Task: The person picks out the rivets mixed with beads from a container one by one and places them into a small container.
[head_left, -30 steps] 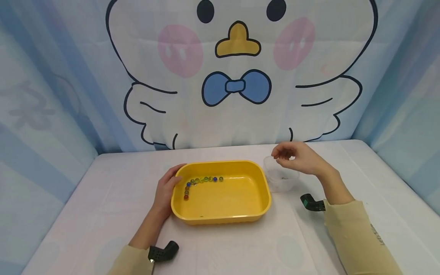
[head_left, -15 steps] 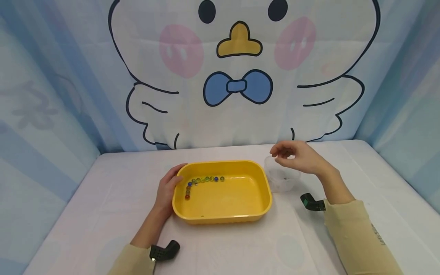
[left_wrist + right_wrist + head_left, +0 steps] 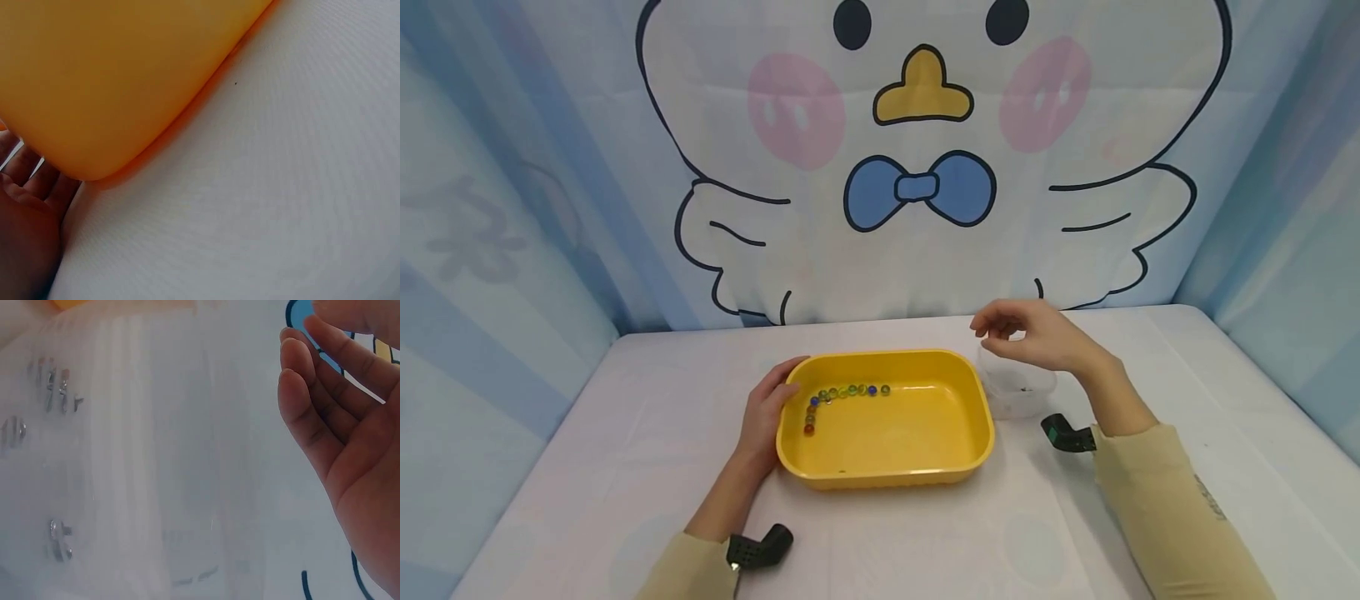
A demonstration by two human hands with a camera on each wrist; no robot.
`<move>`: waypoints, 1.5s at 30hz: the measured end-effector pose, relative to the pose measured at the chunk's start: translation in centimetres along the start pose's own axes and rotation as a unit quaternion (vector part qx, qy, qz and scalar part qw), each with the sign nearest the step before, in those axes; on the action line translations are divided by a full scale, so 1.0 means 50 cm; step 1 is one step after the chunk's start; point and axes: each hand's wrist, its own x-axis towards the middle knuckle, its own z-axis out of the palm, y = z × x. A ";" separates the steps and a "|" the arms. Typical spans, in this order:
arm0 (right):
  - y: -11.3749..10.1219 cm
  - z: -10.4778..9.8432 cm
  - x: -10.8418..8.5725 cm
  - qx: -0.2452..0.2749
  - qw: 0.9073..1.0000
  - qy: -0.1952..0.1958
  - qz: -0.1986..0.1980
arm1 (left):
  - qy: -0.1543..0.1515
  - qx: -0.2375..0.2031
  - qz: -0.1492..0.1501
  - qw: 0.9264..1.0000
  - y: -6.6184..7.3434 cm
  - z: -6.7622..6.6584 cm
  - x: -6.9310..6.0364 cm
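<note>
In the head view my left hand (image 3: 763, 417) grips the left end of a yellow plastic tray (image 3: 883, 481), thumb over its rim and fingers outside. Several glass marbles (image 3: 843, 392), blue, greenish and amber, form a bent row along the tray's back and left sides. My right hand (image 3: 1037, 335) hovers above a clear plastic container (image 3: 1018, 407) just right of the tray. Its fingers bend, with thumb and index tips close together; whether anything small sits between them is hidden. In the right wrist view that hand (image 3: 350, 437) is apart from the container wall.
A white cloth (image 3: 925, 542) covers the table. Behind it hangs a curtain (image 3: 917, 267) printed with a cartoon bird. Small dark specks show in the clear container. Wrist cameras (image 3: 760, 547) sit on both sleeves.
My right hand has shifted left and slightly up, to the container's tray side. The left hand, the tray and the row of marbles stay as they were.
</note>
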 end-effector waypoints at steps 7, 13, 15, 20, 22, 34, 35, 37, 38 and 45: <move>-0.018 0.006 0.018 0.006 1.000 -0.008 -0.015 | 0.001 -0.002 -0.007 1.000 0.000 -0.001 -0.003; -0.035 0.013 0.047 0.005 0.999 -0.019 -0.035 | 0.001 0.001 -0.004 1.000 0.002 -0.002 -0.005; -0.043 0.016 0.058 0.007 0.999 -0.024 -0.044 | 0.002 0.001 -0.003 1.000 0.001 -0.002 -0.005; -0.068 0.022 0.083 0.012 0.998 -0.039 -0.057 | -0.001 0.001 -0.001 1.000 0.001 -0.003 -0.004; -0.079 0.025 0.092 0.014 0.997 -0.045 -0.058 | -0.002 0.001 0.000 1.000 0.001 -0.002 -0.004; -0.109 0.055 0.133 0.028 0.994 -0.069 -0.076 | 0.002 -0.006 -0.006 1.000 0.002 0.002 -0.002; -0.111 0.058 0.135 0.028 0.994 -0.071 -0.075 | 0.002 -0.006 -0.006 1.000 0.002 0.002 -0.002; -0.113 0.064 0.142 0.028 0.994 -0.077 -0.076 | 0.002 -0.006 -0.006 1.000 0.002 0.002 -0.002; -0.114 0.067 0.146 0.028 0.993 -0.081 -0.077 | 0.002 -0.006 -0.005 1.000 0.002 0.002 -0.002; -0.117 0.090 0.164 0.021 0.991 -0.099 -0.090 | -0.003 -0.010 -0.004 1.000 0.001 0.000 0.000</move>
